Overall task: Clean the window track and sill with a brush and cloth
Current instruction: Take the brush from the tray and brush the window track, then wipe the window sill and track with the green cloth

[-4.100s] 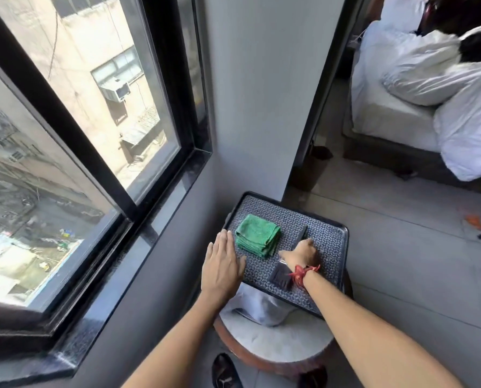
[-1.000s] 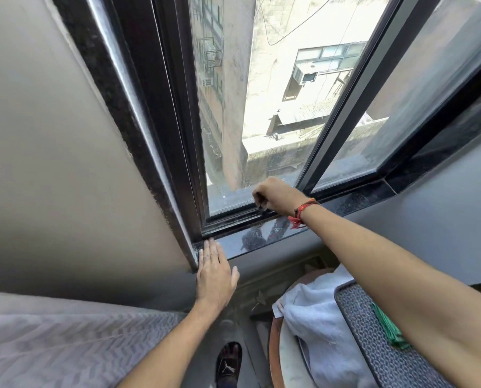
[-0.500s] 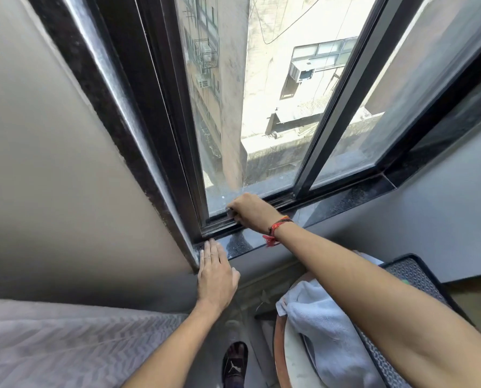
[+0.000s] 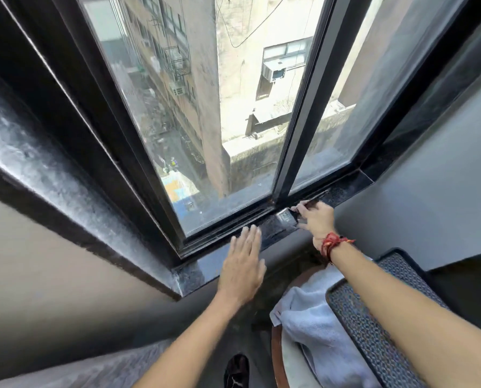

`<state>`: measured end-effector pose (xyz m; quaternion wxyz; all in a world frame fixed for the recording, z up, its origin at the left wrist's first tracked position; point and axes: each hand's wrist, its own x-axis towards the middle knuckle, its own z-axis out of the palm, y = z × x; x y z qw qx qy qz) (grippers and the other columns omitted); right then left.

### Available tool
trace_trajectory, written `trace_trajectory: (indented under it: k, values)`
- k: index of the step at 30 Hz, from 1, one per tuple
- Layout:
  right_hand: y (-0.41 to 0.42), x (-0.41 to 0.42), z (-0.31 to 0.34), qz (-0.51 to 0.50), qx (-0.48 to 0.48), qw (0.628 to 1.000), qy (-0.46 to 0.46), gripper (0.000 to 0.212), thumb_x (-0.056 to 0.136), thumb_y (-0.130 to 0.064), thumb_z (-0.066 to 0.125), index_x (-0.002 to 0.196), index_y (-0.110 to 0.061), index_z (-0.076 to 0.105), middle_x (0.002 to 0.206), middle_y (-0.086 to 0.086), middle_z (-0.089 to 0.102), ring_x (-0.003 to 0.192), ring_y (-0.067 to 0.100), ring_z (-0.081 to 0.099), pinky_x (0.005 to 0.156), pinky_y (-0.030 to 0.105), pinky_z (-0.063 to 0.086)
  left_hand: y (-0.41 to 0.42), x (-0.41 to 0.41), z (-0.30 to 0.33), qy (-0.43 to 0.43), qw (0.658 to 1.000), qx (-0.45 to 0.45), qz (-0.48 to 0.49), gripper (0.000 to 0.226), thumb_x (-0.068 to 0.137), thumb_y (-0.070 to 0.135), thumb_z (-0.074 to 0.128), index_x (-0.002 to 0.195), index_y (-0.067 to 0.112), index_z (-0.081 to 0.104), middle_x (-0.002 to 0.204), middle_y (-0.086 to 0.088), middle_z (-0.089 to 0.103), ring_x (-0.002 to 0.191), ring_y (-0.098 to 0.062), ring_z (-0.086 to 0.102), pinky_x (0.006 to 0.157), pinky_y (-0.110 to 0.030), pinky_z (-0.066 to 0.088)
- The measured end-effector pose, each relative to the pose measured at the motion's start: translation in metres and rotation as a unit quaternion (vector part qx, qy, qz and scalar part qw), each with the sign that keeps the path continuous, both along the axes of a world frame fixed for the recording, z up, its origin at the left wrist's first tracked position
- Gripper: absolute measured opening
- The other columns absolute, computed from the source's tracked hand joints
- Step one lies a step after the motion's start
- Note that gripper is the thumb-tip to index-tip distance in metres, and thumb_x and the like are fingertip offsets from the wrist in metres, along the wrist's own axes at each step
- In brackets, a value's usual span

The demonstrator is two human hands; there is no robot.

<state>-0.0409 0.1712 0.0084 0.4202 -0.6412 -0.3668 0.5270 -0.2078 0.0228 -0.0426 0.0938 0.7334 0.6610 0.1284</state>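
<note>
My right hand point(image 4: 314, 219), with a red thread band at the wrist, is shut on a small paintbrush point(image 4: 288, 217). The brush's metal ferrule and bristles lie against the black window track point(image 4: 233, 224) just right of the centre frame post. My left hand point(image 4: 243, 264) rests flat, fingers together, on the glossy black stone sill point(image 4: 205, 264), to the left of the brush. The green cloth is out of sight.
A black patterned tray point(image 4: 373, 326) sits on a round stool at the lower right, with a white towel point(image 4: 312, 326) under it. A dark shoe point(image 4: 236, 371) shows on the floor below. The black window frame post point(image 4: 303, 107) divides two panes.
My right hand has carried the brush from the left end of the track rightward past the centre post. My left hand has slid right along the sill. Earlier, the brush was picked off the tray.
</note>
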Motion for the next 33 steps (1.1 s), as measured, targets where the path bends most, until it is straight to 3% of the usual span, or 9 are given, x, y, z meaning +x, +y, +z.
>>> trace_trajectory:
  k: [5, 8, 11, 15, 18, 22, 26, 29, 33]
  values:
    - [0.02, 0.014, -0.016, -0.011, -0.081, 0.997, 0.011, 0.009, 0.094, 0.006, 0.056, 0.097, -0.002, 0.059, 0.097, 0.019, 0.061, 0.088, 0.027, 0.061, 0.075, 0.048, 0.06, 0.043, 0.027, -0.012, 0.052, 0.992, -0.093, -0.071, 0.069, 0.105, 0.046, 0.033, 0.159, 0.01, 0.008, 0.169, -0.008, 0.01, 0.156, -0.025, 0.002, 0.127, -0.051, 0.003]
    - [0.016, 0.013, -0.02, -0.011, -0.116, 0.993, 0.032, 0.04, 0.094, 0.013, 0.05, 0.134, 0.016, 0.046, 0.125, 0.041, 0.056, 0.091, 0.034, 0.055, 0.103, 0.056, 0.05, 0.049, 0.03, -0.016, 0.063, 0.99, -0.111, -0.064, 0.071, 0.105, 0.047, 0.032, 0.159, 0.009, 0.007, 0.169, -0.01, 0.007, 0.156, -0.026, 0.003, 0.126, -0.053, 0.003]
    - [0.001, 0.02, -0.013, -0.001, -0.109, 0.994, 0.009, 0.045, 0.093, 0.012, 0.05, 0.137, 0.017, 0.043, 0.129, 0.047, 0.051, 0.094, 0.039, 0.062, 0.102, 0.052, 0.051, 0.049, 0.034, -0.01, 0.069, 0.99, -0.111, -0.06, 0.07, 0.105, 0.043, 0.036, 0.158, 0.006, 0.011, 0.169, -0.011, 0.009, 0.156, -0.027, 0.005, 0.126, -0.053, 0.006]
    - [-0.031, 0.058, 0.004, -0.032, 0.004, 0.981, -0.19, 0.036, 0.083, 0.013, 0.05, 0.114, 0.003, 0.067, 0.109, 0.024, 0.072, 0.092, 0.032, 0.07, 0.092, 0.047, 0.057, 0.041, 0.056, 0.009, 0.064, 0.993, -0.07, -0.074, 0.068, 0.1, 0.027, 0.043, 0.157, 0.002, 0.015, 0.168, -0.015, 0.013, 0.155, -0.03, 0.006, 0.126, -0.053, 0.01]
    - [-0.068, 0.103, 0.008, -0.072, 0.094, 0.916, -0.383, 0.044, 0.073, 0.013, 0.045, 0.105, -0.002, 0.07, 0.104, 0.017, 0.069, 0.1, 0.036, 0.063, 0.094, 0.043, 0.05, 0.032, 0.091, 0.019, 0.037, 0.99, -0.055, -0.122, 0.068, 0.101, 0.029, 0.044, 0.157, 0.003, 0.016, 0.168, -0.014, 0.013, 0.156, -0.029, 0.005, 0.126, -0.051, 0.009]
    - [-0.128, 0.156, -0.006, -0.174, 0.025, 0.845, -0.505, 0.04, 0.077, -0.005, 0.056, 0.116, -0.007, 0.065, 0.118, 0.018, 0.059, 0.109, 0.04, 0.051, 0.093, 0.047, 0.046, 0.011, 0.145, 0.02, -0.004, 0.978, -0.068, -0.197, 0.067, 0.103, 0.035, 0.041, 0.157, 0.004, 0.017, 0.168, -0.013, 0.012, 0.156, -0.028, 0.006, 0.126, -0.051, 0.009]
    - [-0.164, 0.18, -0.021, -0.284, -0.162, 0.866, -0.378, 0.071, 0.078, -0.045, 0.074, 0.129, 0.0, 0.055, 0.134, 0.027, 0.048, 0.129, 0.044, 0.043, 0.108, 0.051, 0.038, -0.004, 0.176, 0.01, 0.016, 0.969, -0.083, -0.23, 0.07, 0.103, 0.04, 0.04, 0.158, 0.005, 0.014, 0.169, -0.012, 0.011, 0.156, -0.027, 0.006, 0.126, -0.05, 0.012]
    - [-0.167, 0.18, -0.023, -0.312, -0.213, 0.882, -0.283, 0.085, 0.071, -0.041, 0.084, 0.131, 0.008, 0.049, 0.144, 0.031, 0.038, 0.136, 0.046, 0.038, 0.116, 0.049, 0.031, -0.009, 0.181, 0.003, 0.032, 0.965, -0.1, -0.238, 0.07, 0.103, 0.041, 0.04, 0.158, 0.005, 0.014, 0.169, -0.012, 0.011, 0.155, -0.028, 0.007, 0.125, -0.05, 0.014]
    - [-0.168, 0.185, -0.022, -0.336, -0.25, 0.878, -0.231, 0.085, 0.065, -0.039, 0.089, 0.126, 0.009, 0.053, 0.133, 0.03, 0.056, 0.126, 0.042, 0.055, 0.107, 0.046, 0.044, -0.007, 0.177, 0.0, 0.029, 0.966, -0.106, -0.232, 0.072, 0.103, 0.043, 0.041, 0.158, 0.006, 0.014, 0.169, -0.011, 0.01, 0.155, -0.027, 0.007, 0.125, -0.05, 0.014]
